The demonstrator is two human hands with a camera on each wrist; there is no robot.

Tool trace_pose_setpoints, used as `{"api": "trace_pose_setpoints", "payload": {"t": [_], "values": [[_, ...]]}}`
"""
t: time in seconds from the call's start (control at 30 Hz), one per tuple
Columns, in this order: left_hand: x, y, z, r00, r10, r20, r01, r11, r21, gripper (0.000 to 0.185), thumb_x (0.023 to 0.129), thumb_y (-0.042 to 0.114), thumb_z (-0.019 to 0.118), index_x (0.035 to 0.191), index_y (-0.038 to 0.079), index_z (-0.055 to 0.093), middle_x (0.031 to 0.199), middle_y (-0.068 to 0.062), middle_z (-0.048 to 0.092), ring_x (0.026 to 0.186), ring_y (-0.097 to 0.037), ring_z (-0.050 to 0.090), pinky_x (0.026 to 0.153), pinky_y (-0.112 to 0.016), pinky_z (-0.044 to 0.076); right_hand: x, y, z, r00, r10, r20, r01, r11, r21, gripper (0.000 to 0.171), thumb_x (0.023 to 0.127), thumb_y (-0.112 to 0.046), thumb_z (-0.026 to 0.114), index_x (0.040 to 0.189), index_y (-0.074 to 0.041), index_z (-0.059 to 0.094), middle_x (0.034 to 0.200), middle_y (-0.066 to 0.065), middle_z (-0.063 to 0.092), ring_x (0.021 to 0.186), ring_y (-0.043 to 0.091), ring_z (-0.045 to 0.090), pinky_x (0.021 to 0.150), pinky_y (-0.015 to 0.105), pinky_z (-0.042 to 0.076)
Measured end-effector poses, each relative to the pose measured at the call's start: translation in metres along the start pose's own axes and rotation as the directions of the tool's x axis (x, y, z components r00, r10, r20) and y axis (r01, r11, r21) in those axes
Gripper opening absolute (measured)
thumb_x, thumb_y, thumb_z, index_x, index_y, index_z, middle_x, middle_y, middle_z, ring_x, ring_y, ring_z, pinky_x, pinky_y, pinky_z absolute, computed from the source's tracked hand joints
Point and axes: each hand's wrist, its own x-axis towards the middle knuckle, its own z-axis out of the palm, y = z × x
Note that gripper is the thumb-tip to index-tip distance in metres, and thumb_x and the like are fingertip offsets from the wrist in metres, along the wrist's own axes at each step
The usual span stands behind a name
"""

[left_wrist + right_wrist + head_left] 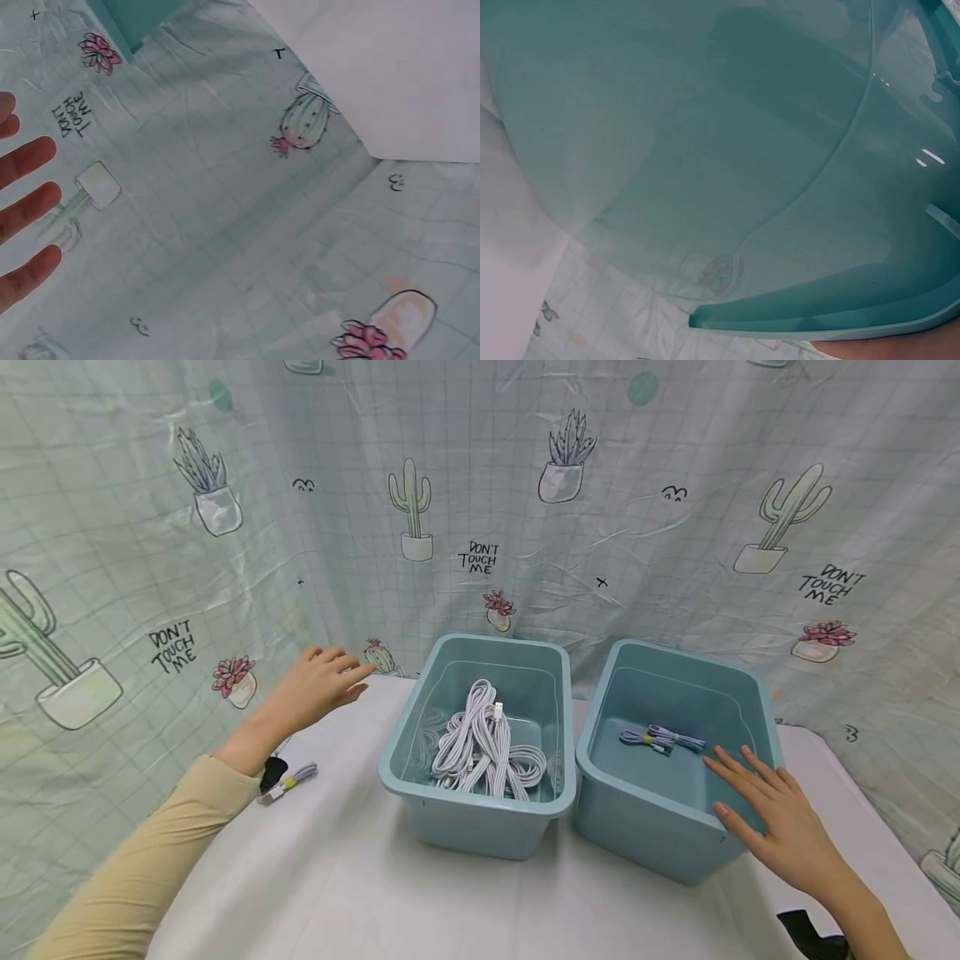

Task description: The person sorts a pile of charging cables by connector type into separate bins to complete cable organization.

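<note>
Bundled cable (663, 739), grey with yellow tie, inside right bin (738, 677)

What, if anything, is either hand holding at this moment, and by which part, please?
Nothing is held. The left hand hovers open left of the cable bin, and the right hand has straight fingers over the near rim of the right bin.

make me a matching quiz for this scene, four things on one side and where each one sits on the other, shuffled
Things:
1. heap of loose white cables
2. single bundled grey cable with a yellow tie
3. left hand
4. right hand

Places:
A. over the near rim of the right blue plastic bin
B. inside the left blue plastic bin
C. raised by the cactus-print curtain
D. on the white table, left of both bins

Pairs: 1-B, 2-D, 3-C, 4-A
</note>
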Motion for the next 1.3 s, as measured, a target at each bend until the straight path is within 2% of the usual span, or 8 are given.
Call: {"api": "trace_pose_setpoints", "payload": {"t": [0.13,0.23,0.33,0.37,0.63,0.77,1.03,1.3], "values": [[-0.025,-0.007,0.003,0.999,-0.044,-0.005,0.044,0.999,-0.002,0.024,0.082,0.024,0.062,0.100,0.008,0.061,0.082,-0.009,0.063,0.078,-0.027,0.055,0.064,-0.042,0.043,-0.001,0.001,0.000,1.000,0.002,0.002,-0.002,1.000,0.001,0.057,0.084,-0.021,0.058,0.137,-0.021,0.036,0.145,-0.021,0.016,0.138,0.004,0.002,0.104,0.060,-0.005],[-0.041,-0.011,0.005,0.997,-0.074,0.005,0.074,0.997,-0.016,0.023,0.082,0.022,0.062,0.100,0.008,0.061,0.082,-0.009,0.062,0.079,-0.028,0.055,0.063,-0.043,0.042,-0.001,0.001,0.000,1.000,0.006,0.005,-0.006,1.000,-0.001,0.058,0.084,-0.022,0.058,0.137,-0.022,0.036,0.145,-0.021,0.016,0.138,0.004,0.002,0.104,0.060,-0.006],[-0.056,-0.015,0.009,0.994,-0.104,0.016,0.105,0.994,-0.034,0.025,0.076,0.014,0.067,0.100,0.007,0.060,0.081,-0.009,0.062,0.076,-0.028,0.053,0.061,-0.043,0.041,0.000,0.000,0.001,1.000,0.007,0.005,-0.007,1.000,-0.001,0.057,0.084,-0.022,0.058,0.137,-0.022,0.036,0.145,-0.021,0.016,0.139,0.005,0.002,0.104,0.060,-0.006],[-0.061,-0.016,0.011,0.993,-0.114,0.017,0.114,0.993,-0.038,0.030,0.070,0.009,0.069,0.098,0.007,0.060,0.080,-0.009,0.061,0.076,-0.028,0.053,0.060,-0.043,0.041,0.000,0.000,0.001,1.000,0.009,0.005,-0.009,1.000,-0.002,0.057,0.084,-0.022,0.058,0.137,-0.022,0.036,0.145,-0.021,0.016,0.139,0.006,0.002,0.105,0.060,-0.006],[-0.093,-0.020,0.027,0.985,-0.166,0.048,0.167,0.986,-0.019,0.022,0.072,0.010,0.067,0.093,0.006,0.059,0.077,-0.010,0.061,0.075,-0.030,0.054,0.059,-0.043,0.039,0.002,-0.001,0.001,1.000,0.011,0.005,-0.011,1.000,0.000,0.057,0.084,-0.022,0.058,0.137,-0.021,0.036,0.145,-0.020,0.016,0.139,0.008,0.003,0.104,0.060,-0.005],[-0.109,-0.021,0.041,0.984,-0.168,0.064,0.169,0.986,-0.003,0.024,0.069,0.011,0.069,0.091,0.006,0.059,0.075,-0.009,0.060,0.072,-0.029,0.055,0.056,-0.041,0.040,0.003,-0.001,0.001,1.000,0.012,0.005,-0.012,1.000,-0.005,0.057,0.084,-0.023,0.057,0.137,-0.022,0.036,0.146,-0.020,0.017,0.139,0.008,0.003,0.104,0.060,-0.005],[-0.146,-0.022,0.069,0.984,-0.167,0.065,0.165,0.986,0.026,0.019,0.074,0.016,0.065,0.088,0.005,0.060,0.070,-0.007,0.058,0.064,-0.027,0.053,0.050,-0.038,0.037,0.002,-0.001,0.002,1.000,0.014,0.003,-0.013,1.000,-0.010,0.056,0.084,-0.023,0.058,0.136,-0.019,0.037,0.145,-0.020,0.017,0.139,0.007,0.003,0.105,0.060,-0.004],[-0.166,-0.021,0.084,0.992,-0.127,0.026,0.125,0.989,0.082,0.025,0.088,0.030,0.051,0.083,0.006,0.057,0.064,-0.005,0.052,0.056,-0.024,0.048,0.047,-0.033,0.031,0.000,-0.001,0.000,1.000,0.022,0.006,-0.022,1.000,-0.015,0.057,0.084,-0.023,0.058,0.137,-0.022,0.035,0.146,-0.019,0.017,0.139,0.010,0.003,0.105,0.059,-0.005]]}}
